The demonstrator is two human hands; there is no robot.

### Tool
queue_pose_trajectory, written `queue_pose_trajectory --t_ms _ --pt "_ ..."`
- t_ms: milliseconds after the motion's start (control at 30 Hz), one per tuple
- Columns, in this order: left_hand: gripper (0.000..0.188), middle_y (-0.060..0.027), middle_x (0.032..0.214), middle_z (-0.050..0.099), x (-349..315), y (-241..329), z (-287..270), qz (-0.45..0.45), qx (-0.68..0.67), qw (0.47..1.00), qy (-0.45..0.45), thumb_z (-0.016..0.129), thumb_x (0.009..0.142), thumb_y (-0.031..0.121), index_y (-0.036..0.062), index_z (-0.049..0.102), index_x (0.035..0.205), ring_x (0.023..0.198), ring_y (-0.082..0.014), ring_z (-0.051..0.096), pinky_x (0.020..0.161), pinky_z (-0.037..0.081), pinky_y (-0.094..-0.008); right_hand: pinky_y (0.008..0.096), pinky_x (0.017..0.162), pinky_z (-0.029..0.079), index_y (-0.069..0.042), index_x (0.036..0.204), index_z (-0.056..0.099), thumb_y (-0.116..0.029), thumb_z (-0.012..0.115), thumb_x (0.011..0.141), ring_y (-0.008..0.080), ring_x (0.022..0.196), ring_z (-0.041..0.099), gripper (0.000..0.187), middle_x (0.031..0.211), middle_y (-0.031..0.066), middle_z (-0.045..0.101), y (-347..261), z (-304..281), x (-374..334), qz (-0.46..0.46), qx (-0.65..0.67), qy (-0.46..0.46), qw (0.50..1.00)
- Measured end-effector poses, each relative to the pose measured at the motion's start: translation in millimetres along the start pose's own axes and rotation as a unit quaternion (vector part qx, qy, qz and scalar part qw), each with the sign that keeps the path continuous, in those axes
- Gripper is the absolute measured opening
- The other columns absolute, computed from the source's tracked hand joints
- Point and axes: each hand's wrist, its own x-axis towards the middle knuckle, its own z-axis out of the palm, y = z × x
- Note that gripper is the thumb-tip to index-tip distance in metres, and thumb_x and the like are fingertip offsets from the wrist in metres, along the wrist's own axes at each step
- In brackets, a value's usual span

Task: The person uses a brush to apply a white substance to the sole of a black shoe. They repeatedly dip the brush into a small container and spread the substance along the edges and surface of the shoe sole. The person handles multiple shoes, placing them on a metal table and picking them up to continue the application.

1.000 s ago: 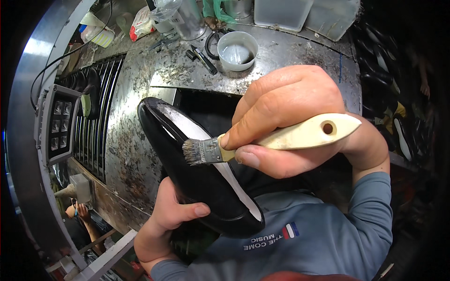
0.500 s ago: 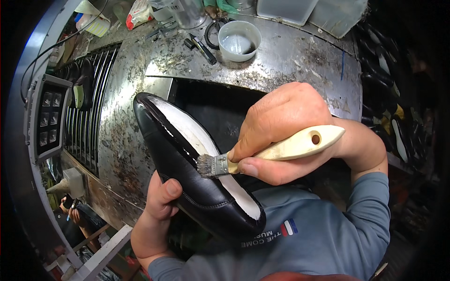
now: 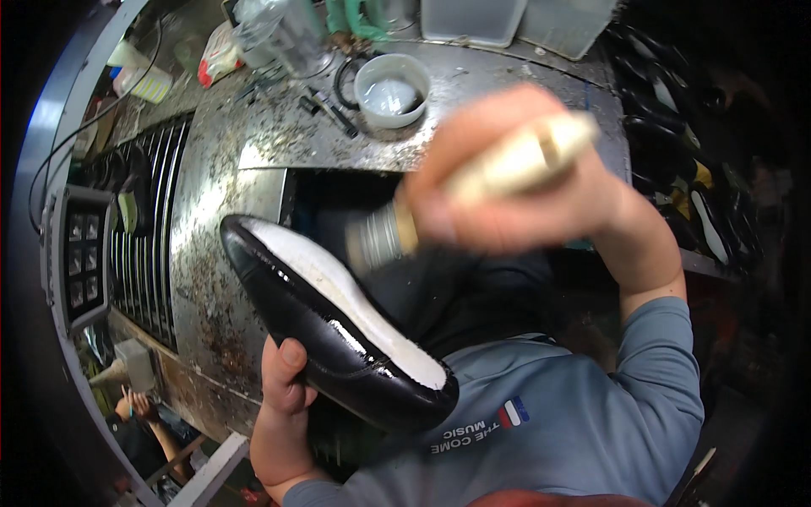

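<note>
Clamping a black shoe in the left hand, gripping a brush in the right hand.

Well left of the shoe, a lamp and barred rack. Up and rightward from the left hand, the shoe itself, pinned by thumb on its side, fingers hidden underneath; tilted white underside up, presumably to bare the glossy edge. Beyond the shoe, a marker, then a whitish bowl, probably set within easy reach. Just right of the shoe, seemingly apart from it, blurred bristles; fingers closed low round the brush, likely for control. Well right of the shoe, more dark shoes.
</note>
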Motion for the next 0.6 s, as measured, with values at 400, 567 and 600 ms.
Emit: queue_pose_trajectory --t_ms 400,567,600 --pt "0.087 -0.0163 0.133 0.06 -0.8 -2.5 -1.6 0.033 0.068 0.997 0.034 0.074 0.091 0.051 -0.0054 0.04 0.148 0.119 -0.0258 0.063 0.102 0.052 -0.0393 0.0421 0.073 0.057 -0.014 0.08 0.077 -0.032 0.077 0.082 0.0314 0.079 0.072 0.019 0.08 0.0089 0.074 103.0 -33.8 38.7 0.261 -0.542 -0.029 0.798" --pt "0.084 -0.0161 0.134 0.06 -2.6 -4.1 -7.1 0.045 0.071 0.995 0.052 0.072 0.093 0.051 -0.0052 0.04 0.147 0.119 -0.0255 0.063 0.102 0.051 -0.0392 0.0411 0.07 0.058 -0.013 0.082 0.077 -0.032 0.078 0.083 0.0297 0.075 0.072 0.019 0.078 0.0073 0.074 86.2 -37.2 38.9 0.173 -0.521 0.067 0.833" --pt "0.084 -0.0161 0.134 0.06 -2.0 -3.6 -8.3 0.049 0.066 0.995 0.049 0.071 0.093 0.051 -0.0051 0.041 0.147 0.119 -0.0256 0.063 0.102 0.051 -0.0392 0.039 0.071 0.058 -0.013 0.087 0.077 -0.031 0.078 0.084 0.029 0.075 0.073 0.018 0.08 0.0071 0.074 78.5 -39.9 38.1 0.137 -0.497 0.098 0.851"
